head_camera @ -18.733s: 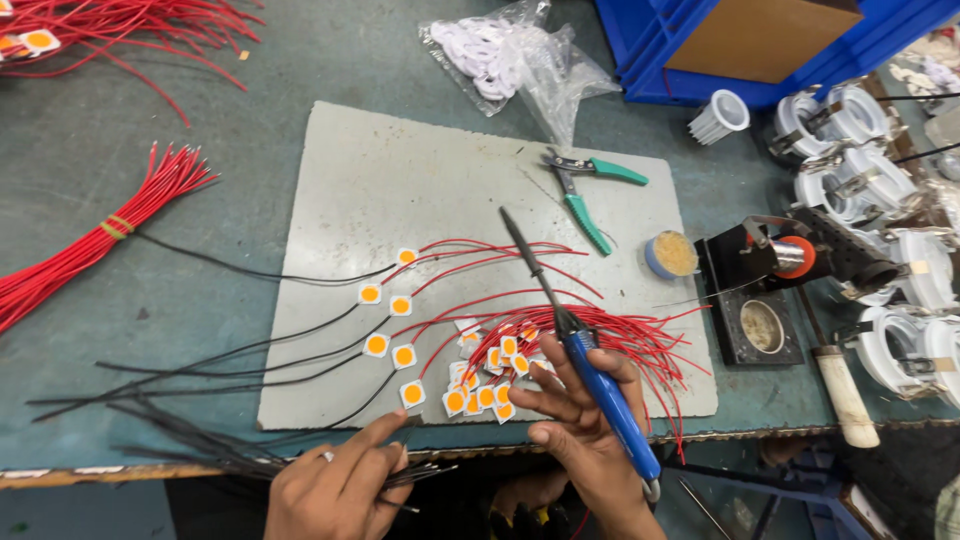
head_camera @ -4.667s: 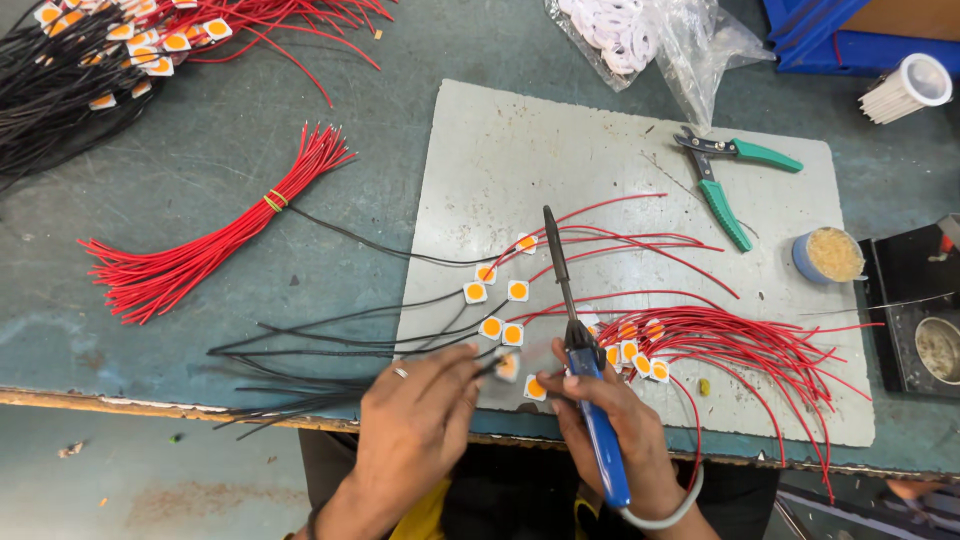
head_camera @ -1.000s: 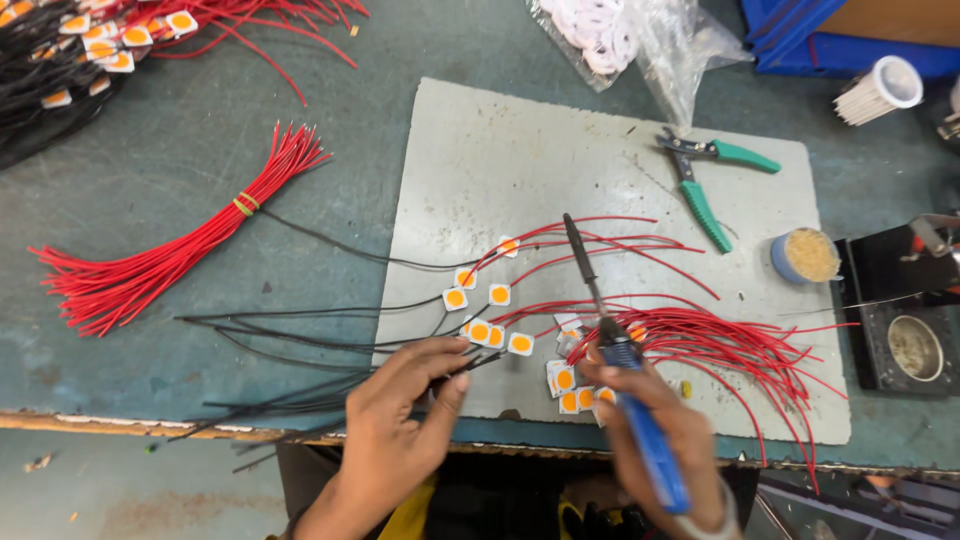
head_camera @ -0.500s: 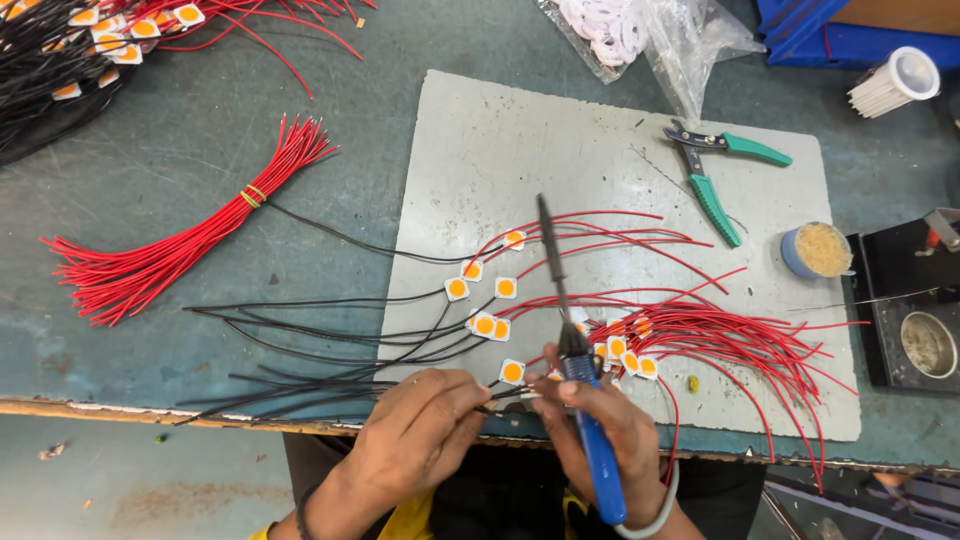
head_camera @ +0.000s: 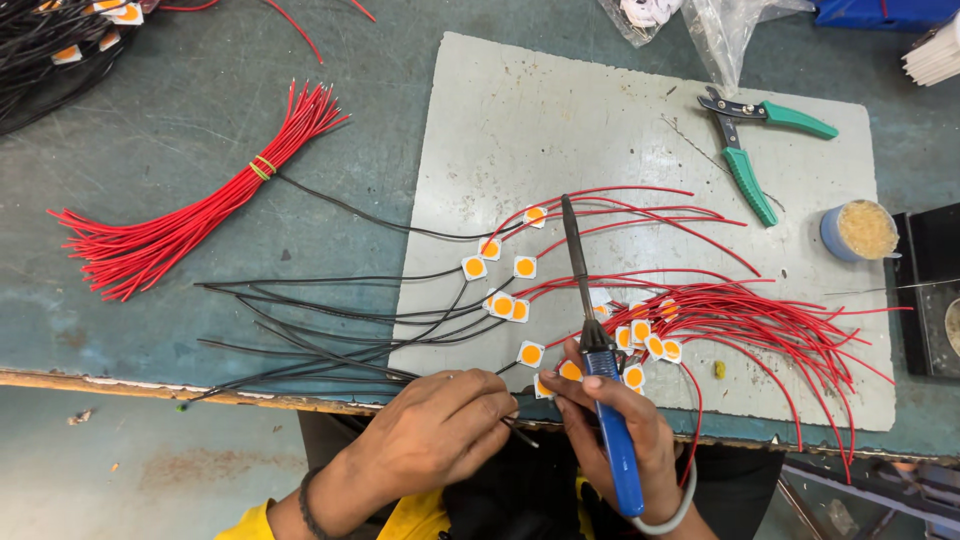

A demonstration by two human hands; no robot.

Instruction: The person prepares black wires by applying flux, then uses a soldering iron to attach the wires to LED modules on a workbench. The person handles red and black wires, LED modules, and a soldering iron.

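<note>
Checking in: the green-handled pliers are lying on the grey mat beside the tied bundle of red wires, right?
Not quite. The green-handled pliers do lie on the grey mat, but at its far right corner beside the small round tin. The tied bundle of red wires lies off the mat, on the bench to its left. The head view shows this.

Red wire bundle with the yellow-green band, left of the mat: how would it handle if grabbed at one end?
The red wire bundle would probably droop and fan: only one band ties it, and the far ends already splay. It looks light, thin strands. It is unlikely to roll, lying flat on the bench.
</note>
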